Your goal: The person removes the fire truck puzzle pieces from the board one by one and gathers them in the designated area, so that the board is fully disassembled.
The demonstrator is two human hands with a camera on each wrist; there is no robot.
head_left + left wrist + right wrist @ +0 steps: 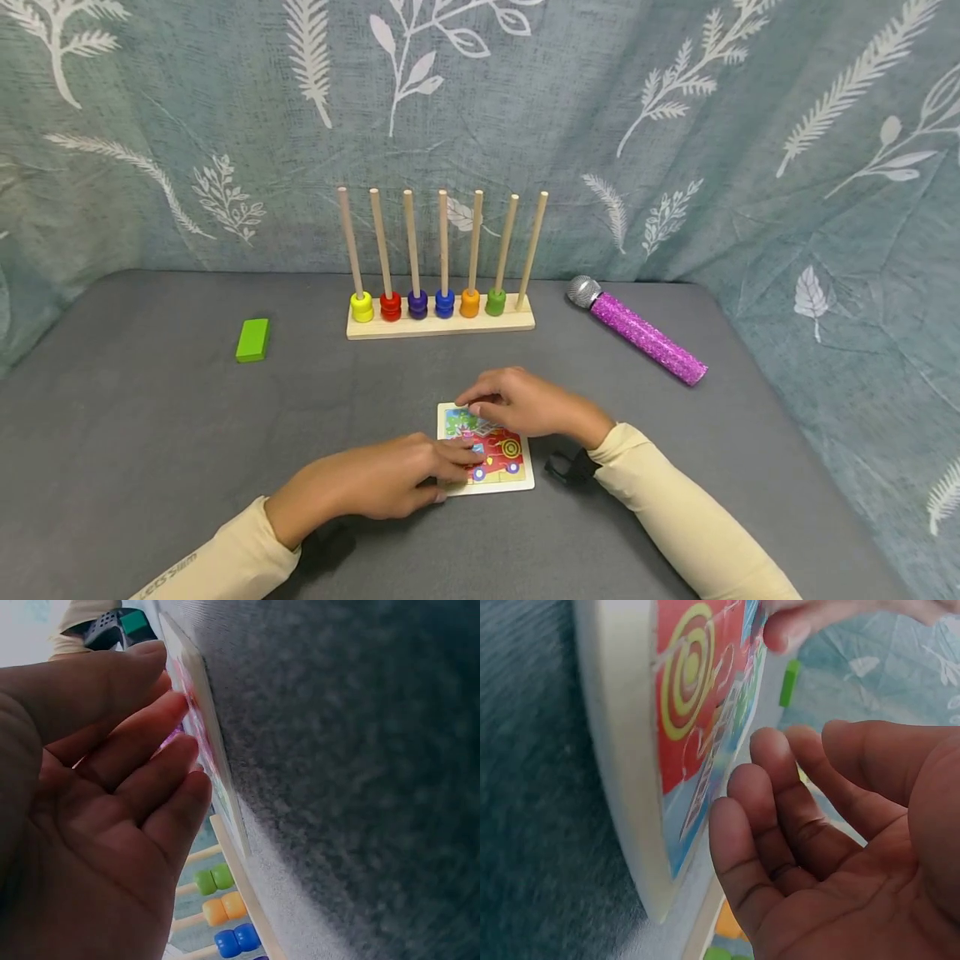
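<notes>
A small jigsaw puzzle [498, 477] in a pale frame lies on the grey table, showing a red fire truck with a yellow coiled hose. My left hand [390, 477] comes in from the lower left, its fairly straight fingers resting on the puzzle's left part. Over the top right corner hovers my right hand [536, 402], fingers loosely bent and nothing seen between them. In the right wrist view those fingers [750, 847] stand just off the puzzle's face [694, 682]. The left wrist view shows the left fingertips at the puzzle's edge [202, 697]. Both hands hide parts of the picture.
Behind the puzzle stands a wooden peg rack [442, 327] with coloured beads on most of its upright rods. A green block [252, 340] lies at the left, a glittery purple microphone [648, 333] at the right. A patterned cloth [480, 158] hangs along the back.
</notes>
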